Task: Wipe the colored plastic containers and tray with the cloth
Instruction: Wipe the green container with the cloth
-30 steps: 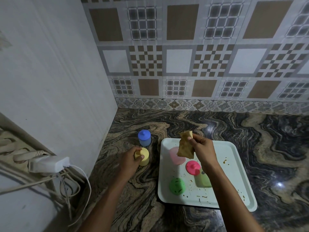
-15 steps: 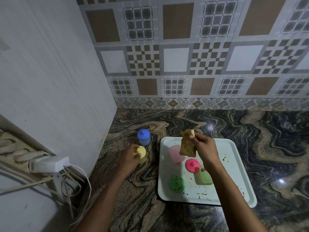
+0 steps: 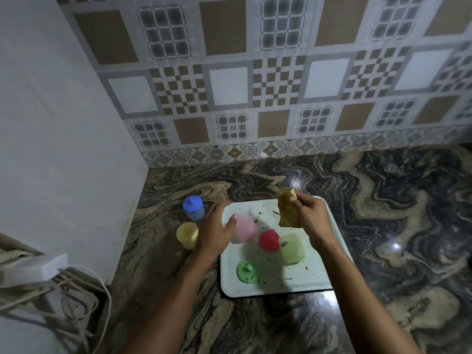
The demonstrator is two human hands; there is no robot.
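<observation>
- Head view, left hand: lay against the left side of a pink plastic container. Blur hid whether the fingers were closed round it, so the hold could not be told.
- Right hand: clenched on a tan folded cloth, pinched near its top edge and held above the far end of the tray.
- Pale rectangular plastic tray: lay flat on a dark swirled stone tabletop, flecked with brown crumbs. Judged stiff and light; best steadied by its raised rim.
- On the tray: the pink container, a red-lidded plastic container, a pale green plastic container and a green plastic container.
- On the tabletop, just left of the tray: a blue lidded plastic container and a yellow plastic container.
- Handling, all containers: judged hollow, light and smooth-walled, so likely to slide or tip under a wipe. Best taken round the side wall, below any lid, with a firm but gentle hold.
- Handling, cloth: looked soft and limp; judged to mould readily round curved walls.
</observation>
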